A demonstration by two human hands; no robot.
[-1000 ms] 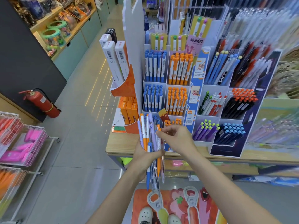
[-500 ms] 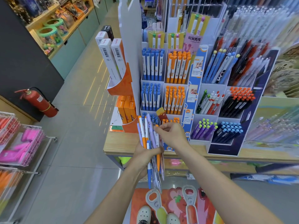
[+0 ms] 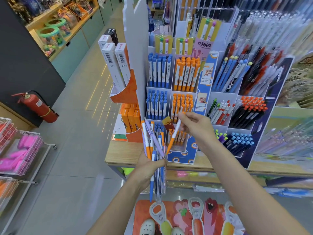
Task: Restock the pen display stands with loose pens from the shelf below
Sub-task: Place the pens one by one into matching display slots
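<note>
A wooden table (image 3: 125, 154) carries white pen display stands (image 3: 220, 97) beside orange boxes (image 3: 130, 119).

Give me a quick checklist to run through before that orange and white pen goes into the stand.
1. Right hand pinches one orange and white pen: ok.
2. Pen is free of the bundle of pens: ok.
3. Left hand grips the bundle firmly: ok.
4. A matching orange compartment sits just above the pen: ok.
5. Room left in that compartment: cannot tell; it looks nearly full.
6. Pen is upright for insertion: not ok; it is tilted, orange tip down and to the left.
</note>
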